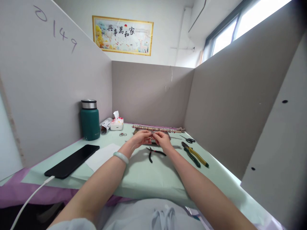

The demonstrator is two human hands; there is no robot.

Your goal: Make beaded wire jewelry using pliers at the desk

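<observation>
Reddish small piece (151, 135), details too fine to identify: pinched by the fingers (146, 133) of the left hand (141, 138) and right hand (162, 139), above the worktop (148, 182), before the beaded rod (168, 130). Keep both grips light and close together.

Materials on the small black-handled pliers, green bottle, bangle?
Small pliers: head likely steel, too small to confirm; smooth black handles, probably plastic-sleeved.
Bottle: probably metal; matte green coat, shiny silver neck.
Bangle: pale, glossy, stone-like; jade, glass or resin, can't tell.
</observation>
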